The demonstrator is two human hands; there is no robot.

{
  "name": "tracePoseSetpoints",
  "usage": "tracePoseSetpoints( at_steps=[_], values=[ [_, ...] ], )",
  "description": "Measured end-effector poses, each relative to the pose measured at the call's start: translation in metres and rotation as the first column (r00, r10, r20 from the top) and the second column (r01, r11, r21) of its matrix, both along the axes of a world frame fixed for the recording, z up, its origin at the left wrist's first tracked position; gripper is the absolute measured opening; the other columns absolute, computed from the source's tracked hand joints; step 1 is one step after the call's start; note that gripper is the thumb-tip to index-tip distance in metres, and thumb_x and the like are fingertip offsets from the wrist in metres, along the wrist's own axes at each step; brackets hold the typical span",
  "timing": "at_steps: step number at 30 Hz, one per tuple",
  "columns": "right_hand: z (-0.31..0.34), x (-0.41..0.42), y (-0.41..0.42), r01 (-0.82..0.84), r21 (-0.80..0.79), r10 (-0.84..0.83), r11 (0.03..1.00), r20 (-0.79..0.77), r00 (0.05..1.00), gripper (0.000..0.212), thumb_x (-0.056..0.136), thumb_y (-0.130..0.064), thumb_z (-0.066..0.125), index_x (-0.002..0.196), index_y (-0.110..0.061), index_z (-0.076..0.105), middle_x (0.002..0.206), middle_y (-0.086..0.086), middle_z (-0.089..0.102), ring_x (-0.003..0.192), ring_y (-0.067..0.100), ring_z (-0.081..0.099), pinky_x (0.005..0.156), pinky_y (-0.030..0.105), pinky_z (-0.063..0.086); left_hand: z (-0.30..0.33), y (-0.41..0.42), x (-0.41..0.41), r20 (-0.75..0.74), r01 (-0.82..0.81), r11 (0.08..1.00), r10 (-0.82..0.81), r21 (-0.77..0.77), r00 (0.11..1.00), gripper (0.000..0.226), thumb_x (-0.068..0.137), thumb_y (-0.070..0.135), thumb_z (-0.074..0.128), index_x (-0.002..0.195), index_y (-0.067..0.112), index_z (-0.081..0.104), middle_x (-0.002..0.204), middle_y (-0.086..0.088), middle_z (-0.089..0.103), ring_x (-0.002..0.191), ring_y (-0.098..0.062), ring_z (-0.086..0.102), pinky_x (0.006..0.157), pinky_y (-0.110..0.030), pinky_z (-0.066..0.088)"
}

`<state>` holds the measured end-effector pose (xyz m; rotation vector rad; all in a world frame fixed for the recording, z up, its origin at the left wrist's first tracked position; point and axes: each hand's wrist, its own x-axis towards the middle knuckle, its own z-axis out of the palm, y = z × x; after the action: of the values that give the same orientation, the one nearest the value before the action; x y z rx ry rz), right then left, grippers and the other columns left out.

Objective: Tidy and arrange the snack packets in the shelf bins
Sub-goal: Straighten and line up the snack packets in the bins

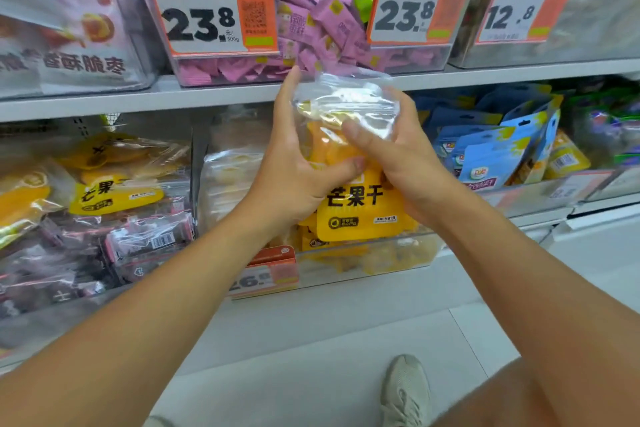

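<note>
A yellow dried-mango packet (360,208) with a clear top stands upright over the middle clear bin (398,260) on the lower shelf. My left hand (294,163) grips its left side, thumb across the front. My right hand (394,149) holds its right side, thumb pressed on the clear upper part. More yellow packets lie in the bin below it. Pale packets (232,180) stand at the left of the same bin.
The left bin holds yellow mango packets (114,191) and dark packets (149,239). Blue pouches (495,149) fill the bin on the right. The upper shelf carries bins of pink sweets (311,21) with orange price tags (211,14). My shoe (405,392) stands on the pale floor.
</note>
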<state>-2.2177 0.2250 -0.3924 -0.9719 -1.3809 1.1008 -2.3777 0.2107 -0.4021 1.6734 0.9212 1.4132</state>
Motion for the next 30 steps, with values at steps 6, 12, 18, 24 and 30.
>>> tracePoseSetpoints(
  at_steps=[6,12,18,24,30],
  values=[
    [-0.002,0.036,0.014,-0.378,0.031,0.365,0.925,0.201,0.909,0.115,0.072,-0.004,0.084,0.155,-0.03,0.009,0.155,0.004,0.036,0.137,0.017,0.048,0.111,0.042,0.044,0.001,0.002,0.002,-0.288,0.037,0.998,-0.018,0.06,0.958,0.123,0.083,0.013,0.081,0.158,0.024,-0.015,0.164,0.014,-0.005,0.148,0.009,0.009,0.116,-0.012,0.024],
    [-0.017,0.032,0.009,-0.373,0.055,0.353,0.926,0.218,0.91,0.127,0.069,0.003,0.087,0.158,-0.033,0.005,0.164,0.0,0.021,0.146,0.016,0.036,0.115,0.05,0.038,-0.003,0.004,-0.012,-0.401,0.035,0.999,-0.036,-0.008,0.915,0.124,0.086,0.02,0.079,0.154,0.034,-0.024,0.163,0.019,-0.018,0.147,0.012,-0.005,0.118,-0.01,0.013],
    [-0.017,0.029,0.0,-0.306,0.063,0.283,0.95,0.238,0.929,0.131,0.063,-0.005,0.092,0.159,-0.032,0.006,0.163,-0.002,0.023,0.144,0.018,0.038,0.11,0.049,0.044,0.005,-0.008,-0.013,-0.394,0.027,0.998,-0.05,-0.064,0.918,0.122,0.087,0.015,0.076,0.152,0.04,-0.024,0.162,0.019,0.02,0.138,0.012,0.033,0.104,-0.007,0.038],
    [-0.028,0.028,-0.009,-0.294,-0.128,0.32,0.947,0.337,0.885,0.124,0.063,0.006,0.088,0.156,-0.035,0.017,0.147,-0.005,0.045,0.127,0.016,0.057,0.095,0.039,0.056,0.005,-0.015,-0.026,-0.717,-0.203,0.979,0.163,0.03,0.678,0.128,0.057,0.052,0.092,0.15,0.037,0.007,0.122,0.009,0.057,0.102,-0.016,0.062,0.089,-0.038,0.056],
    [-0.037,0.023,-0.009,-0.332,-0.205,0.38,0.921,0.275,0.883,0.086,0.067,0.008,0.086,0.136,-0.025,0.047,0.124,0.0,0.069,0.113,0.015,0.067,0.096,0.039,0.056,0.012,-0.006,-0.03,-0.801,-0.219,0.974,0.085,-0.059,0.593,0.138,0.038,0.061,0.094,0.151,0.045,0.015,0.137,0.001,0.053,0.122,-0.022,0.052,0.095,-0.036,0.048]
  ],
)
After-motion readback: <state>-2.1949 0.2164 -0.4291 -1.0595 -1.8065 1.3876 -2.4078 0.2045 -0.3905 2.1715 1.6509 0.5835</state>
